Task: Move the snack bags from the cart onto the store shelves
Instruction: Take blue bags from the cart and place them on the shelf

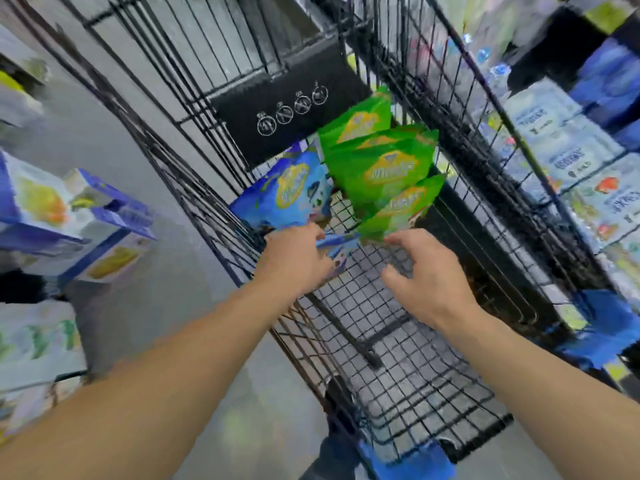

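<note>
A black wire cart [398,358] holds snack bags at its far end. Three green bags [381,168] lean upright against the cart's back panel. A blue bag [287,195] stands to their left, and a second blue bag [337,249] lies lower down, partly hidden. My left hand [298,261] reaches in over the cart's left side and its fingers curl round the lower blue bag. My right hand [426,275] hovers inside the cart just below the nearest green bag, fingers loosely spread, holding nothing. The picture is blurred by motion.
Store shelves [571,140] with pale blue and white packs run along the right of the cart. Blue and white boxes [62,216] fill shelving on the left. Grey floor [145,133] lies between them. The cart's blue handle [408,462] is near me.
</note>
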Demonstrator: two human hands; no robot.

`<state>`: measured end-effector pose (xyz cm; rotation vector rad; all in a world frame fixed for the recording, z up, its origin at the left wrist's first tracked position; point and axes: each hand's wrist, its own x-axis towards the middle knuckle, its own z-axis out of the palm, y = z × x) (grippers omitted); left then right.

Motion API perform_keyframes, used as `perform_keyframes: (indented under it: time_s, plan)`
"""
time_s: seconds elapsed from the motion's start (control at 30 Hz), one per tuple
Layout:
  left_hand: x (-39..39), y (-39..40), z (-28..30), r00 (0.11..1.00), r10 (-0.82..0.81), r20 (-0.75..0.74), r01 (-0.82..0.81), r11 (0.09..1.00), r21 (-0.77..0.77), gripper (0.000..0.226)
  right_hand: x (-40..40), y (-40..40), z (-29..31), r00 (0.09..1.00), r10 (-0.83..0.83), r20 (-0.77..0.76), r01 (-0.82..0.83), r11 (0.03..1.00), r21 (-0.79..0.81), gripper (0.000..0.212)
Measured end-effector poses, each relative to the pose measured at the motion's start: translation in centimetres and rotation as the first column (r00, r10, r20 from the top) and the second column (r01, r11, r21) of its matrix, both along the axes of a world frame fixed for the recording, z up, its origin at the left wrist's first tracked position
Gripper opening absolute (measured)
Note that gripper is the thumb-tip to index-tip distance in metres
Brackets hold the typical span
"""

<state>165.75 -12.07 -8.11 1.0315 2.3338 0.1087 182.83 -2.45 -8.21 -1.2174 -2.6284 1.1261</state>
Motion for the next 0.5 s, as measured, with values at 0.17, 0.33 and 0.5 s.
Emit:
perform_keyframes:
  time_s: [0.17,0.33,0.5]
  plan:
    - [-1.0,0.3,-1.7,0.995,-0.098,-0.013,0.097,0.991,-0.092,0.03,-1.8,-0.5,-2.0,0.999,-0.014,0.033,0.015,1.0,-0.01,0.041]
    - [-1.1,1.3,-2.3,0.98,-0.174,-0.094,0.163,0.98,-0.118,0.027,-2.5,-0.6,-3.2,0.999,-0.014,0.042,0.015,1.0,-0.017,0.041]
    - [-1.3,2.1,-3.5,0.965,-0.19,-0.182,0.171,0.979,-0.115,0.021,-2.4,-0.4,-3.9,0.997,-0.04,0.072,0.042,0.999,-0.024,0.04]
